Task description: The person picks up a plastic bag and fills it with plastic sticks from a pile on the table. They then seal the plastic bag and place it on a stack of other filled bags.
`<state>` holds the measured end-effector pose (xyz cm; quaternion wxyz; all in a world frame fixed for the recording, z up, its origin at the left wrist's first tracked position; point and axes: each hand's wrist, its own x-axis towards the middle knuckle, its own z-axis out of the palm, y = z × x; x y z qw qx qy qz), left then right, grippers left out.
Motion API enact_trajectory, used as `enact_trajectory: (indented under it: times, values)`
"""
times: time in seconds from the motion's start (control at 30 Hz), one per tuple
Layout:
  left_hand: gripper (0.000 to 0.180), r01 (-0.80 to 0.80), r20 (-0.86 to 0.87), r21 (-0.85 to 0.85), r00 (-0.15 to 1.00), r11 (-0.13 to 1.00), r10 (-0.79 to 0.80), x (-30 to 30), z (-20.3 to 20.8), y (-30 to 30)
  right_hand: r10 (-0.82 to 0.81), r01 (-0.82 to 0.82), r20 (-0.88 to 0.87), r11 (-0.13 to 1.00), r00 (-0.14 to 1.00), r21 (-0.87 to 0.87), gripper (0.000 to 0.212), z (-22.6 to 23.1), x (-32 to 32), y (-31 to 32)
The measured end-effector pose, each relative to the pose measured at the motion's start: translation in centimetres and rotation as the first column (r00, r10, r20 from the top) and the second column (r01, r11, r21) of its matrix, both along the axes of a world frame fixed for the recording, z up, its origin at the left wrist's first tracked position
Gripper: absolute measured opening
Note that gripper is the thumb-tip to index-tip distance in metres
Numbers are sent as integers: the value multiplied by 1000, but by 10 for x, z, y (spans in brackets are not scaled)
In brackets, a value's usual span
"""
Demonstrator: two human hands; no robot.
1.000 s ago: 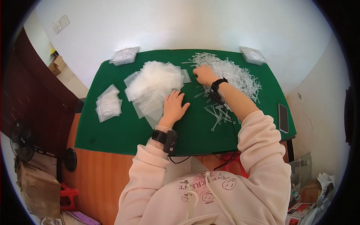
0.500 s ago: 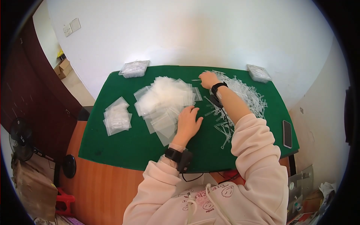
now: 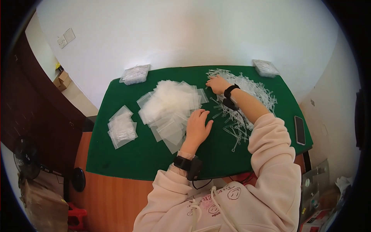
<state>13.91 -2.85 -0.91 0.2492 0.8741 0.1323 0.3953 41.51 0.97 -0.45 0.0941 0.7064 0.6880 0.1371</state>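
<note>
My right hand (image 3: 217, 84) lies at the far left edge of a spread heap of small clear plastic sticks (image 3: 253, 89), some with a loop at one end. Its fingers are curled together and point down among the sticks; what they pinch is too small to make out. Beside the near right edge of a loose pile of clear zip bags (image 3: 167, 100) rests my left hand (image 3: 198, 129), thumb apart from the fingers and nothing seen in it. Farther left, a smaller stack of filled zip bags (image 3: 122, 128) lies on the green tabletop (image 3: 154, 162).
Clear plastic boxes stand at the back left (image 3: 135, 74) and back right (image 3: 266, 68), against the white wall. A dark phone (image 3: 299, 130) lies near the table's right edge. Black fans (image 3: 26, 156) stand left of the table. A cable runs from each wrist band.
My right hand has drawn slightly toward me along the heap's edge, its fingers still curled. My left hand stays beside the bags. The whole view has tilted a little.
</note>
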Motion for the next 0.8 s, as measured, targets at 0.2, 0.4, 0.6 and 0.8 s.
enact_trajectory:
  times: [0.2,0.4,0.6,0.8]
  values:
    - [27,22,-6,3,1000,1000,-22,3,-8,5,40,-42,-50,998,998,-51,23,20,-8,-54]
    - [21,53,-14,-21,998,998,-53,3,-17,9,118,-117,5,991,993,-68,12,34,-21,-93]
    - [18,88,-15,-60,996,994,-90,5,-22,9,87,-94,-171,995,981,-35,19,43,-25,-136]
    - [16,112,-8,-163,993,980,-115,3,-21,7,-153,208,-459,976,875,72,27,78,-13,-173]
